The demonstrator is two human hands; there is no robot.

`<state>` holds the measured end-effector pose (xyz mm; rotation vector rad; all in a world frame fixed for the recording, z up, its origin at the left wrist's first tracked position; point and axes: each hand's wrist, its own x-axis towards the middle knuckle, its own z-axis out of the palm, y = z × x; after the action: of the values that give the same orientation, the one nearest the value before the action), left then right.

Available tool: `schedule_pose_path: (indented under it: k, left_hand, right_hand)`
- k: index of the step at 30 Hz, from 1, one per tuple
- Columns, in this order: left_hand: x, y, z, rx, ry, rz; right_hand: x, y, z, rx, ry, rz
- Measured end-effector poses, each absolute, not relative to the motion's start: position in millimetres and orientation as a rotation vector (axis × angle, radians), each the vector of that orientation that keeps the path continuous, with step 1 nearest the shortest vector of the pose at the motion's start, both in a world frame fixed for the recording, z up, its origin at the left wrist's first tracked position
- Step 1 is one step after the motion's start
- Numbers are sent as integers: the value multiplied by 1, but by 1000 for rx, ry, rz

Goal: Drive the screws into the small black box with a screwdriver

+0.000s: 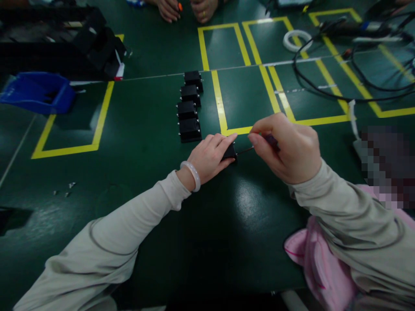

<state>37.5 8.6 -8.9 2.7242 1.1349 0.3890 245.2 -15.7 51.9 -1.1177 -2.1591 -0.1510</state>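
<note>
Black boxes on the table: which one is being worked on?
The black box under the left hand, apart from the row of four; the right hand pokes it.

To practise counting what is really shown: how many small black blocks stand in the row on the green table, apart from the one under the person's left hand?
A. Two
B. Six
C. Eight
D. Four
D: the row of black blocks shows four pieces lying one behind the other, while the left hand presses a separate black block and the right hand holds a thin tool to it.

Row of blocks (pixel 189 106) on table (pixel 145 129), bin (pixel 37 92) left, cables (pixel 350 69) right
</note>
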Motion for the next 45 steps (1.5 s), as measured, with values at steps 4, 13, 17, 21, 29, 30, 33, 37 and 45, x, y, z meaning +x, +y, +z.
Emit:
schedule_pose_path:
  k: [4,13,17,21,29,30,33,37,45]
  left_hand:
    - [38,9,-9,2717,1134,386]
    - [38,9,-7,2716,1138,374]
    - [38,9,-8,2713,1135,377]
    - [38,9,-8,2724,1141,364]
    - [38,9,-10,2728,1130,394]
    - [38,9,-10,2728,1129,396]
    - [38,9,-10,2732,1135,388]
    - [37,9,-10,2734,1134,388]
    - [38,9,-9,2730,1139,371]
  right_hand:
    - [244,-15,51,-1059,-2140,-203]
    - [244,-15,52,-1072,-2151,-169]
    - [243,-15,51,-1035,-2128,-199]
    - [244,-15,51,-1060,-2147,-189]
    - [243,-14,51,-980,-2128,-203]
    - [243,-14,51,-981,-2129,-199]
    - [244,-14,51,-1025,-2144,-202]
    - [244,-13,51,-1030,-2150,-222]
    - [244,-14,52,-1032,-2140,-156]
